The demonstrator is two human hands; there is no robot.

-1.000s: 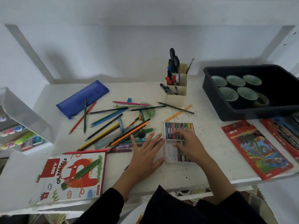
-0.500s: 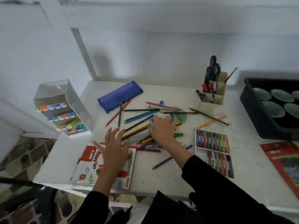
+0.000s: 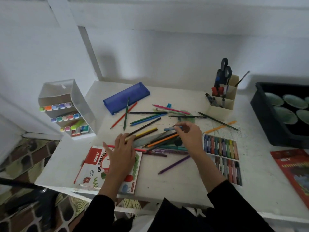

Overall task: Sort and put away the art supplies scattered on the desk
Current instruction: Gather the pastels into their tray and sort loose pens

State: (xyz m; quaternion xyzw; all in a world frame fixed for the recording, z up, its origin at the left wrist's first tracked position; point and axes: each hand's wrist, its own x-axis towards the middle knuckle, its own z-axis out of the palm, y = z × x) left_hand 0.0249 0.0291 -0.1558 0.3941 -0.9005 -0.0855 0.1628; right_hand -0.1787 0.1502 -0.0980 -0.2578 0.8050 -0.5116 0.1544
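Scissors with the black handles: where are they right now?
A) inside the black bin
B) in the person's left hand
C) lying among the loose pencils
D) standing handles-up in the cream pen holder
D: the scissors stand handles-up in the cream pen holder at the back right of the desk.

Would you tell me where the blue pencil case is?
The blue pencil case lies back left on the desk, head view, right of the marker rack.

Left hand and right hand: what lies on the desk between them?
Head view: a heap of coloured pencils lies between the left hand and the right hand, which pinches a blue stick.
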